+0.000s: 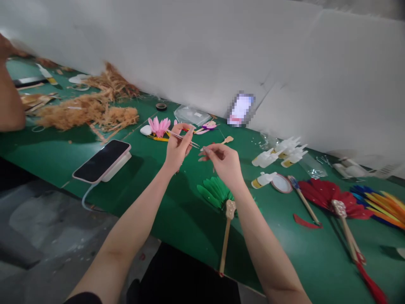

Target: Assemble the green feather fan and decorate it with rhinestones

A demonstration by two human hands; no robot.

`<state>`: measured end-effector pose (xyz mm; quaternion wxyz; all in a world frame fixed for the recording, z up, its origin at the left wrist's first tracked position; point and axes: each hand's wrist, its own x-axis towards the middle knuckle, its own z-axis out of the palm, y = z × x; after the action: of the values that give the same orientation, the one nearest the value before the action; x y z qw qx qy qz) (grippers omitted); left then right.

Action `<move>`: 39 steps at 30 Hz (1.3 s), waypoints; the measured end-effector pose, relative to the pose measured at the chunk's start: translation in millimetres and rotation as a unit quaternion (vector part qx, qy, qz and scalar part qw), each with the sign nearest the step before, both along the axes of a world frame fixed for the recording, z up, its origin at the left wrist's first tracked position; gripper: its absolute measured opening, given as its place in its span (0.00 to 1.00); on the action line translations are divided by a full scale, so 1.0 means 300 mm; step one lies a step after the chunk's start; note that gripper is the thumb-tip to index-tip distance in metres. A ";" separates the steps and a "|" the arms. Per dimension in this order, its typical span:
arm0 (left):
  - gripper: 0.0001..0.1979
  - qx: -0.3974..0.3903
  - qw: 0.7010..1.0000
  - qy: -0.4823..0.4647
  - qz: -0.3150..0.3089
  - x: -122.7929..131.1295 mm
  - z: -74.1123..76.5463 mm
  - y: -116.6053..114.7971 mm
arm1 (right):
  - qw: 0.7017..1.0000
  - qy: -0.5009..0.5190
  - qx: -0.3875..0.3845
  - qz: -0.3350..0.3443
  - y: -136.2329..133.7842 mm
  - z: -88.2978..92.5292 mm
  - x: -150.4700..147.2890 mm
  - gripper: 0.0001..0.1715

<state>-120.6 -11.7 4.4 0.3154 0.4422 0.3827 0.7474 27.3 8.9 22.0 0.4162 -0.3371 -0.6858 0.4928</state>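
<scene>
Slim metal tweezers (194, 145) are gripped in my left hand (177, 148), their tips pointing right. Just beyond those tips, my right hand (225, 162) has thumb and forefinger pinched together; whatever lies between them is too small to make out. Below my right hand, a fan of green feathers (212, 193) lies on the green table (177, 202), partly hidden by the wrist. Its light wooden handle (225, 245) runs toward the near edge, under a pale decorated piece (230, 209). Pink feathers (160, 126) sit behind my left hand.
Left are a phone (103, 160) on a stand and brown dried fibres (79, 110). Right are white glue bottles (264, 180), a tape roll (281, 183), a red feather fan (338, 198) and orange-blue feathers (384, 204). A lit screen (241, 109) leans on the wall. Another person's arm (11, 97) shows far left.
</scene>
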 end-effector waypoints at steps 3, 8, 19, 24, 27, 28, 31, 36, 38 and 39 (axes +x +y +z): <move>0.16 -0.003 1.000 -0.018 0.009 -0.020 -0.033 0.013 | 0.999 0.022 0.018 -0.020 0.001 -0.037 -0.025 0.09; 0.12 -0.020 0.999 -0.048 0.007 -0.021 -0.056 0.020 | 0.996 0.047 0.072 -0.038 -0.005 -0.075 -0.031 0.08; 0.15 -0.027 0.994 -0.102 -0.001 -0.009 -0.023 0.005 | 0.968 0.023 0.243 -0.058 -0.003 -0.069 -0.022 0.08; 0.12 -0.026 0.994 -0.103 0.004 -0.008 -0.023 0.002 | 0.944 0.011 0.321 -0.076 -0.012 -0.076 -0.027 0.09; 0.12 -0.026 0.994 -0.106 0.000 -0.008 -0.021 -0.001 | 0.921 0.002 0.379 -0.087 -0.011 -0.081 -0.030 0.10; 0.12 -0.025 0.994 -0.109 -0.001 -0.008 -0.020 -0.002 | 0.914 0.000 0.395 -0.091 -0.011 -0.083 -0.031 0.10; 0.14 -0.022 0.993 -0.113 -0.006 -0.008 -0.018 -0.004 | 0.898 -0.002 0.427 -0.106 -0.009 -0.085 -0.033 0.11; 0.14 -0.006 0.994 -0.106 -0.012 -0.008 -0.024 -0.003 | 0.886 -0.010 0.450 -0.112 -0.012 -0.082 -0.035 0.11; 0.13 0.001 0.994 -0.104 -0.013 -0.008 -0.028 -0.002 | 0.883 -0.012 0.455 -0.112 -0.013 -0.082 -0.035 0.11; 0.13 0.002 0.995 -0.103 -0.013 -0.008 -0.029 -0.002 | 0.884 -0.014 0.454 -0.112 -0.013 -0.082 -0.035 0.12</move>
<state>-123.0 -12.3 -4.4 0.3623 0.3685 0.3410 0.7853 16.8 5.1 -2.6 0.5667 -0.1923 -0.7979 0.0727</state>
